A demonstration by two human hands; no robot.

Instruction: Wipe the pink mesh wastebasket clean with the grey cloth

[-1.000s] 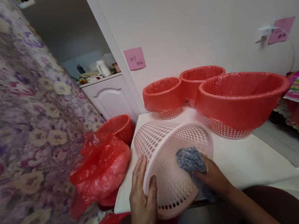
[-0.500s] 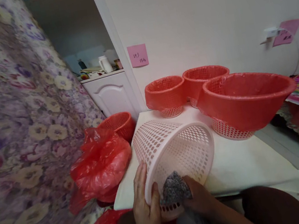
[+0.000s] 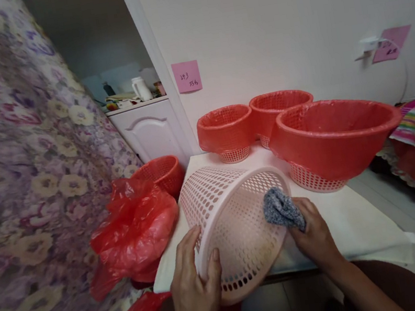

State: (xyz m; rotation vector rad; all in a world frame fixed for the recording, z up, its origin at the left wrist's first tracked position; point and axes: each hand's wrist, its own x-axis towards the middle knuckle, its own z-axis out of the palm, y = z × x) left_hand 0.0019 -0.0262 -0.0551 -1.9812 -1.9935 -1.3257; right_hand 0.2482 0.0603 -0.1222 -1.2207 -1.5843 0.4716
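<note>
A pale pink plastic basket (image 3: 213, 189) with holes in its wall lies tipped on its side, its mouth turned toward me. My left hand (image 3: 195, 274) grips the near left part of its rim, thumb inside and fingers outside. Bunched in my right hand (image 3: 314, 233) is a grey speckled cloth (image 3: 280, 209), held at the right side of the basket's mouth. The cloth covers a bit of the rim there; whether it presses on the plastic I cannot tell.
Three baskets lined with red bags, including a large one (image 3: 340, 138), stand at the back of the cloth-covered table (image 3: 346, 222). Left of the table are a red plastic bag (image 3: 136, 231) and another red basket (image 3: 161, 174). A flowered curtain (image 3: 28, 180) hangs at left.
My right hand has moved the cloth from the lower inside of the basket up and right to the right side of its mouth. My left hand keeps its hold on the rim.
</note>
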